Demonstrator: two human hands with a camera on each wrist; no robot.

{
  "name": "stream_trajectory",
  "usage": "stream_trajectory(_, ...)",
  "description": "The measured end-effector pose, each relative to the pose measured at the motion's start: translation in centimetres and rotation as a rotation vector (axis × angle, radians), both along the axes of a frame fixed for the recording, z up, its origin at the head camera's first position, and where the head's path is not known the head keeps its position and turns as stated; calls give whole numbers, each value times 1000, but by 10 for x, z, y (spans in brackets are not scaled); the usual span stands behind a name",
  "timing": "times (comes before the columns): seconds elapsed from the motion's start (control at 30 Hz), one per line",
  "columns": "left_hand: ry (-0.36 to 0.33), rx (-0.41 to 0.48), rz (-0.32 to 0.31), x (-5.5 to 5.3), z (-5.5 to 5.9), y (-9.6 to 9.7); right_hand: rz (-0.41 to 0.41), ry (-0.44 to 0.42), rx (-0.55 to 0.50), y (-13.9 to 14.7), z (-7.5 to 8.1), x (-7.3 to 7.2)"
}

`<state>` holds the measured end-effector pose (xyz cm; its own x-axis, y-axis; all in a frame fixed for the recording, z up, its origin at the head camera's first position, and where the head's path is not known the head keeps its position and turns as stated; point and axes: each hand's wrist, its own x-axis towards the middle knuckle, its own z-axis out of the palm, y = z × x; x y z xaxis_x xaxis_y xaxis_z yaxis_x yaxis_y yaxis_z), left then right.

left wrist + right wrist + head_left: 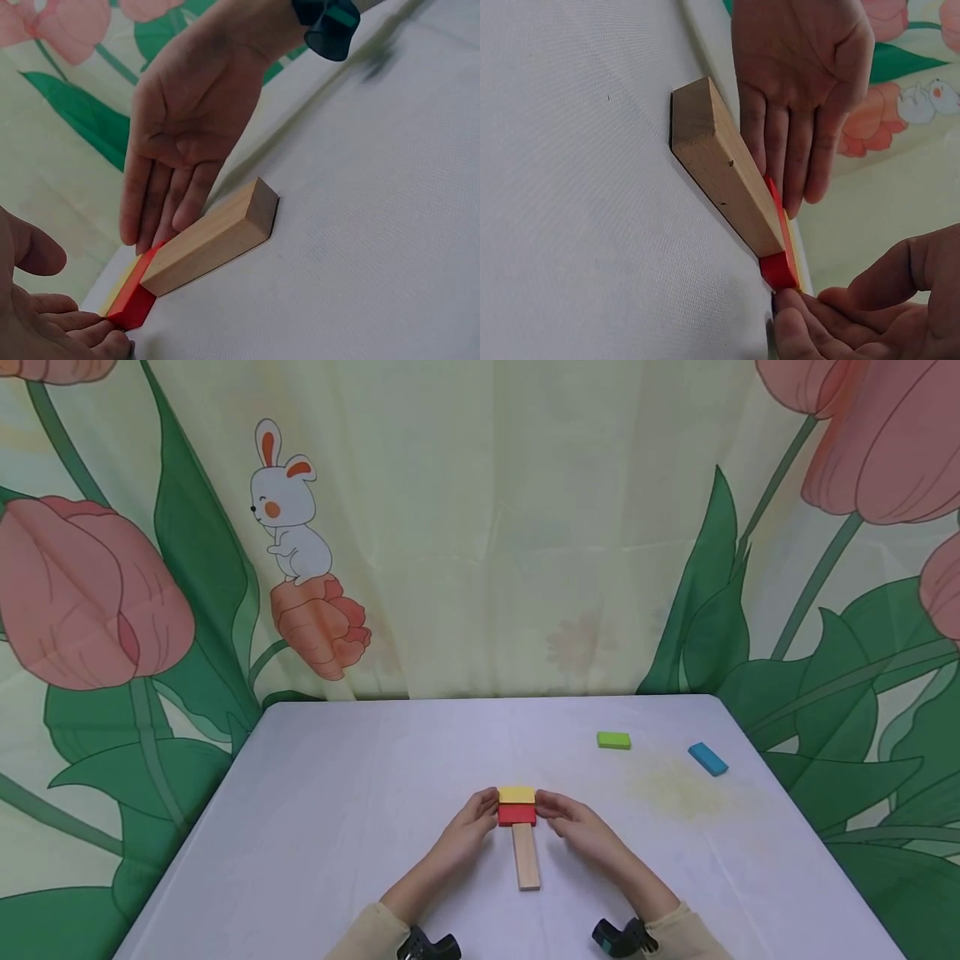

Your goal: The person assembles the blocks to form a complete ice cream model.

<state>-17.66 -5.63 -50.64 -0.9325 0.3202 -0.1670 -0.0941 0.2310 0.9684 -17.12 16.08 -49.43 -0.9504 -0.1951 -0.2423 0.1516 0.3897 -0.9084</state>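
Note:
A yellow block (pixel 517 794) and a red block (pixel 517 814) lie side by side, forming a short crossbar. A longer plain wooden block (pixel 527 858) extends from the red one toward the person. My left hand (pixel 467 828) touches the left ends of the coloured pair with its fingertips. At their right ends are the fingertips of my right hand (pixel 581 831), palm facing inward. In the left wrist view, the right hand's fingers look straight. Both thumbs stand apart from the blocks. Only a thin strip of yellow shows behind the red block in the wrist views.
Farther back on the white-covered table (pixel 360 777) lie a green block (pixel 613 741) and, to its right, a blue block (pixel 708 759) set at an angle. Behind the table's far edge hangs a curtain (pixel 487 527) printed with tulips and a rabbit.

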Motion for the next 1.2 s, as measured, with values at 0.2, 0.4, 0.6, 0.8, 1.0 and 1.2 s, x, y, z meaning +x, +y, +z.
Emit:
stream_trajectory(0.2,-7,4,-5,7,4,-1,23,-20,-22,1,2,3)
stream_trajectory(0.4,-32,13,-14,11,6,0,31,-21,-31,2,2,4)
stream_trajectory(0.6,-28,29,-24,11,6,2,20,-30,-27,6,0,3)
stream_trajectory(0.8,-8,40,-38,14,5,0,37,-48,-34,7,0,5)
stream_trajectory(1.0,-9,59,-41,15,6,0,33,-48,-43,9,-1,7)
stream_trajectory(1.2,-19,21,-34,17,4,1,27,-17,-11,16,-5,6)
